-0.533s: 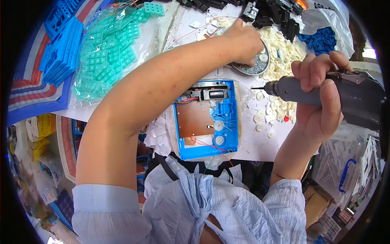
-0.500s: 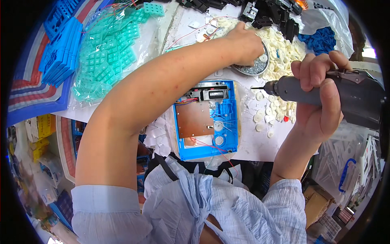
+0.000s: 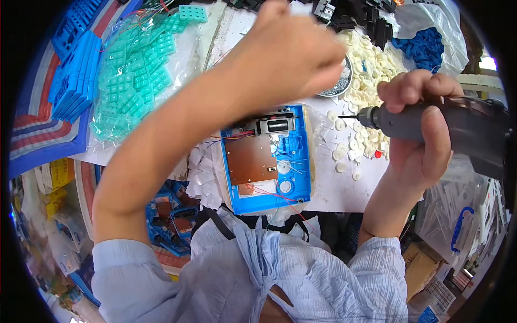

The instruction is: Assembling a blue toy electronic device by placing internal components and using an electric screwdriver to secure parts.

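My left hand [image 3: 301,54], blurred by motion, is over the table just left of the round metal dish [image 3: 344,81] of small silvery screws. Its fingers look drawn together, and whatever they may pinch is too smeared to make out. At the right, my right hand [image 3: 417,124] is closed around a dark grey electric screwdriver [image 3: 398,121], whose thin bit points left. Between the arms lies an open blue plastic housing [image 3: 242,204]. Inside it are a brown circuit board [image 3: 250,161], a black and silver mechanism [image 3: 277,125] and loose red wires.
Cream plastic parts [image 3: 371,64] are heaped beside the dish, with white discs [image 3: 339,155] scattered nearer. Green keypad sheets [image 3: 134,81] and stacked blue panels [image 3: 75,81] lie left. Black mechanisms [image 3: 361,19] sit at the back, near a bag of blue pieces [image 3: 423,51].
My left hand has lifted away from the screw dish and moved left and nearer. The right hand and screwdriver have barely moved. The whole view has shifted slightly.
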{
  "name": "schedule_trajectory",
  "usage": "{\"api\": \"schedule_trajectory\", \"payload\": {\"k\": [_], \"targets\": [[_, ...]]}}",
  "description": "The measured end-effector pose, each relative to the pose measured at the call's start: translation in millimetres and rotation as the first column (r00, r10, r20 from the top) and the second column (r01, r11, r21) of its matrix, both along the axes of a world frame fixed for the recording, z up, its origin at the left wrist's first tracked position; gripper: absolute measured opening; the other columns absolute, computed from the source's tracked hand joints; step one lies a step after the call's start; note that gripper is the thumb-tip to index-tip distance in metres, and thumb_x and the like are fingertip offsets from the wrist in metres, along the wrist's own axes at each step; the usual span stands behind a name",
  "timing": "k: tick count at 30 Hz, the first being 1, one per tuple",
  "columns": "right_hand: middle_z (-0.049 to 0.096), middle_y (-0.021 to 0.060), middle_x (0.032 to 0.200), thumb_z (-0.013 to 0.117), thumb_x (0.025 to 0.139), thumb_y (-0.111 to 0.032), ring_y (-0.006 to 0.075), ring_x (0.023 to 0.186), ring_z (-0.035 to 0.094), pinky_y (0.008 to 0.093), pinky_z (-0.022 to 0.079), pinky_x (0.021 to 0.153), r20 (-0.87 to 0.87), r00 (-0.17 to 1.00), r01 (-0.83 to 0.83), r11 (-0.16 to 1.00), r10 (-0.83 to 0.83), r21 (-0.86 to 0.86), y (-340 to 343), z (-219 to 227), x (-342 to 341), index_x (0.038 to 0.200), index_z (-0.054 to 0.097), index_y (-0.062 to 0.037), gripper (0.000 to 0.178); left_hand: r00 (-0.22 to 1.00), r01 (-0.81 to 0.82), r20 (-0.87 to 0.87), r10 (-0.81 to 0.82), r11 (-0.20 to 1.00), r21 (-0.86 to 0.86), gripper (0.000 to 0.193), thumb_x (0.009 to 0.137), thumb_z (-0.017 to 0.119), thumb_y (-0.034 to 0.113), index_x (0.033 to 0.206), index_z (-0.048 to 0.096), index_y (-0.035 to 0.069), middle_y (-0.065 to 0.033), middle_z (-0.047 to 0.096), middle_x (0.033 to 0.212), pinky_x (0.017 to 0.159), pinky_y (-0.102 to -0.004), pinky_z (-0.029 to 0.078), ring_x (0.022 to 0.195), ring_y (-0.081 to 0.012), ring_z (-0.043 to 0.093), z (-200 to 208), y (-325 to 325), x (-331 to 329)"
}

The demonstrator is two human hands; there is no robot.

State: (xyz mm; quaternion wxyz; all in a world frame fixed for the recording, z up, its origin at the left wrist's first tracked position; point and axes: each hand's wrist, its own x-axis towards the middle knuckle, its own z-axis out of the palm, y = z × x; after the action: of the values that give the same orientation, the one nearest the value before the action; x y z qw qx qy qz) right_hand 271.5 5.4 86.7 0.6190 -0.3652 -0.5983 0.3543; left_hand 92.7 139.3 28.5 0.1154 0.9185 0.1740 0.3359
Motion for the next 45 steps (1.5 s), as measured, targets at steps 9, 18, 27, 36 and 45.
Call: {"api": "schedule_trajectory", "payload": {"k": [9, 18, 27, 36, 45], "targets": [[0.063, -0.0073, 0.071, 0.072, 0.092, -0.028, 0.0049, 0.055, 0.053, 0.0246, 0.046, 0.058, -0.273, 0.906, -0.331, 0.943, 0.323, 0.019, -17, 5, -35, 0.110, 0.053, -0.0182, 0.028, 0.982, 0.020, 0.171, 0.078, 0.861, -0.508, 0.020, 0.074, 0.080, 0.005, 0.089, 0.072, 0.017, 0.0026, 0.071, 0.092, 0.084, -0.0389, 0.032, 0.075, -0.0157, 0.058, -30, -114, -77], [0.060, -0.0076, 0.064, 0.081, 0.088, -0.029, 0.0076, 0.050, 0.056, 0.0260, 0.050, 0.053, -0.270, 0.921, -0.321, 0.940, 0.281, -0.116, -22, 8, -61, 0.100, 0.053, -0.0199, 0.033, 0.974, -0.055, 0.192, 0.119, 0.950, -0.308, 0.030, 0.071, 0.083, 0.009, 0.097, 0.074, 0.019, 0.0054, 0.072, 0.097, 0.081, -0.0404, 0.030, 0.075, -0.0165, 0.058, -40, -124, -82], [0.058, -0.0051, 0.064, 0.079, 0.089, -0.029, 0.0103, 0.049, 0.055, 0.0284, 0.049, 0.051, -0.286, 0.915, -0.327, 0.939, 0.286, -0.109, -23, 3, -60, 0.101, 0.050, -0.0190, 0.033, 0.972, -0.152, 0.159, 0.170, 0.981, -0.120, 0.032, 0.064, 0.086, 0.017, 0.094, 0.073, 0.018, 0.0067, 0.070, 0.095, 0.082, -0.0456, 0.030, 0.075, -0.0155, 0.058, -36, -126, -81], [0.056, -0.0048, 0.065, 0.075, 0.092, -0.030, 0.0107, 0.050, 0.052, 0.0287, 0.046, 0.054, -0.213, 0.957, -0.235, 0.958, 0.199, -0.162, -27, 9, -61, 0.105, 0.048, -0.0193, 0.032, 0.981, -0.131, 0.129, 0.142, 0.987, -0.089, 0.029, 0.066, 0.086, 0.017, 0.091, 0.072, 0.018, 0.0078, 0.068, 0.093, 0.088, -0.0459, 0.031, 0.076, -0.0135, 0.059, -34, -122, -73], [0.057, -0.0047, 0.066, 0.076, 0.091, -0.029, 0.0094, 0.051, 0.054, 0.0294, 0.047, 0.054, -0.266, 0.943, -0.244, 0.958, 0.199, -0.147, -29, 9, -59, 0.103, 0.049, -0.0188, 0.031, 0.974, -0.143, 0.157, 0.162, 0.982, -0.125, 0.032, 0.066, 0.087, 0.017, 0.094, 0.073, 0.018, 0.0066, 0.069, 0.092, 0.085, -0.0443, 0.031, 0.074, -0.0152, 0.059, -37, -124, -74]]}}
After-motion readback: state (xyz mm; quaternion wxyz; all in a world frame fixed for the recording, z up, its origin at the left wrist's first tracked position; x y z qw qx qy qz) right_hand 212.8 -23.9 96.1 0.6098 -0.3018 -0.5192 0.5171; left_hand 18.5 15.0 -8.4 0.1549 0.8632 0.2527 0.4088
